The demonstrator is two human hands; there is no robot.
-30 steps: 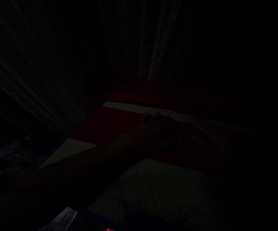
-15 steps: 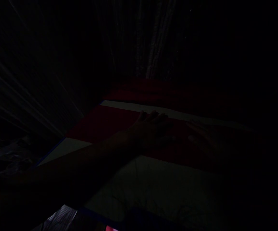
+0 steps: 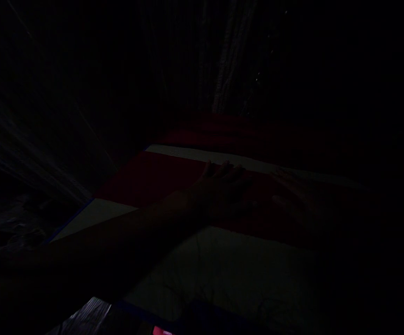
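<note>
The scene is very dark. A flat cloth or sheet [image 3: 244, 260] with pale and red bands and a blue edge spreads out before me. My left hand [image 3: 219, 190] lies on its red band [image 3: 156, 174], palm down, fingers spread apart and pointing at the pale far stripe [image 3: 181, 152]. To the right, my right hand [image 3: 296, 193] is a dim shape over the same red band. Its fingers look stretched out, with the thumb apart. Shadow swallows its wrist and arm. I see nothing held in either hand.
Past the far stripe lies a dark red surface [image 3: 202, 132]. Crumpled, shiny material [image 3: 16, 232] sits at the left. A lit pink patch [image 3: 162, 331], possibly a screen, shows at the bottom edge beside a pale ribbed surface [image 3: 90, 316]. Faint vertical folds hang behind.
My left hand has shifted very slightly to the right on the cloth, fingers still spread. My right hand stays nearly in place. The view has grown a little darker.
</note>
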